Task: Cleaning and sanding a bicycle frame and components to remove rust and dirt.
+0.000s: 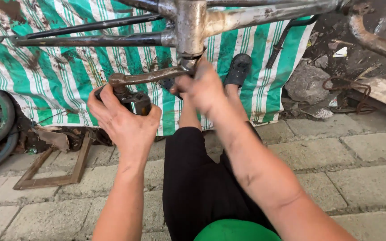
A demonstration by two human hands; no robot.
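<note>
Left hand (pixel 121 118) fingers clamped round black pedal (pixel 132 99); right hand (pixel 202 89) fingers closed at rusty crank arm's (pixel 150 76) inner end, under the frame (pixel 188 27).

Grey paving stones (pixel 358 178) lit by daylight, green-and-white striped tarp (pixel 63 76) spread behind, rusty metal frame (pixel 54 172) laid flat at left, rubble (pixel 307 82) and scrap heaped at right
</note>
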